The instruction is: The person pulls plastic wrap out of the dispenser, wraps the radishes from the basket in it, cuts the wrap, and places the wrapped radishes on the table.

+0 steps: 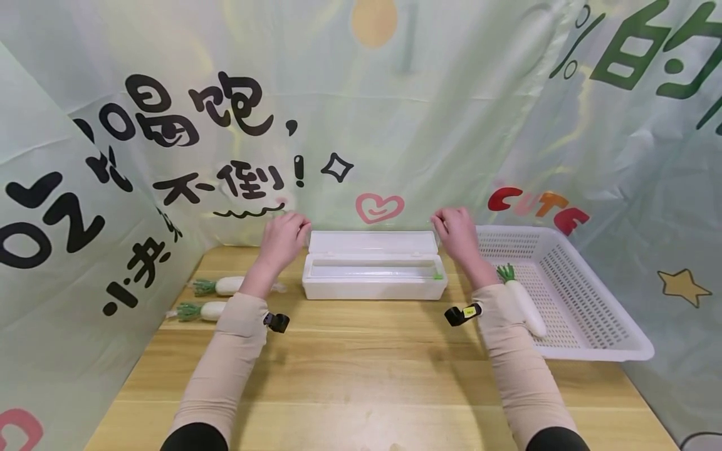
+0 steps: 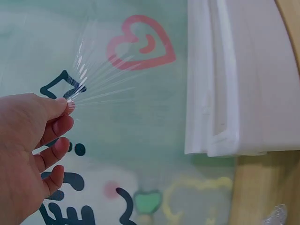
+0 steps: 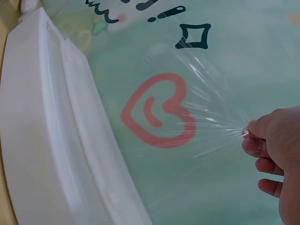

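Note:
A sheet of clear cling film (image 3: pixel 201 112) is stretched between my two hands above the open white cling film box (image 1: pixel 375 289). My left hand (image 1: pixel 284 238) pinches one corner of it between thumb and index finger, where the film (image 2: pixel 83 79) gathers into creases. At the other side my right hand (image 1: pixel 457 235) pinches a bunched corner the same way. The raised lid (image 1: pixel 372 242) stands behind the box, and a small green piece (image 1: pixel 437 276) shows at its right end. Below my left forearm lie two white radishes (image 1: pixel 228 286) with green tops, partly covered by the sleeve.
To the right stands a white perforated basket (image 1: pixel 598 279) holding one white radish (image 1: pixel 526 307), partly behind my right forearm. The wooden table (image 1: pixel 361 376) runs back to a printed cloth (image 1: pixel 440 138). Clear plastic (image 1: pixel 279 287) sticks out at one left radish's end.

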{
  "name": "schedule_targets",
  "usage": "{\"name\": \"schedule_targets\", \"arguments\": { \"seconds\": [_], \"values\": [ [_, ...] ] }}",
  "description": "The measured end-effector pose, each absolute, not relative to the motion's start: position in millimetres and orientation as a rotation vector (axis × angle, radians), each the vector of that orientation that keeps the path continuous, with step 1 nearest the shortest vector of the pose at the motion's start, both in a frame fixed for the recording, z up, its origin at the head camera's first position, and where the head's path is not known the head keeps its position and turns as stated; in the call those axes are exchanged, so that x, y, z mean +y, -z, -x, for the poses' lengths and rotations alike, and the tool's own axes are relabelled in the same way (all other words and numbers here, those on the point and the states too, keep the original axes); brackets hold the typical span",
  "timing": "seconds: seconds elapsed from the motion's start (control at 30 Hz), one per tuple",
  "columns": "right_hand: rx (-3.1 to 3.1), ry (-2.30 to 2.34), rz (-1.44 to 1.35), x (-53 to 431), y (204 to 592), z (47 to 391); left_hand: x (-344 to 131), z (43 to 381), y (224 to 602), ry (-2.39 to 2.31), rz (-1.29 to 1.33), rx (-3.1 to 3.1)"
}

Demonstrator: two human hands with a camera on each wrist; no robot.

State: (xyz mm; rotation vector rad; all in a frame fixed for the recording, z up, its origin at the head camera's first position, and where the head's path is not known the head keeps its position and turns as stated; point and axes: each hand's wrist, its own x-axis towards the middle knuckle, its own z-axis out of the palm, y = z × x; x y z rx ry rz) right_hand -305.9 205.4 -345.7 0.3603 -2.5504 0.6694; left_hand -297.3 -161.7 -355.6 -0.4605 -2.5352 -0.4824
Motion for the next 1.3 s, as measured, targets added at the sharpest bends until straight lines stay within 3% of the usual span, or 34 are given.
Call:
{"name": "schedule_targets", "arguments": {
  "seconds": [1.3],
  "values": [
    [-2.473,-0.635,-0.352,198.8,274.6,306.4,-157.1,299.2,281.3,0.435,0.42,-2.441]
  ]
}}
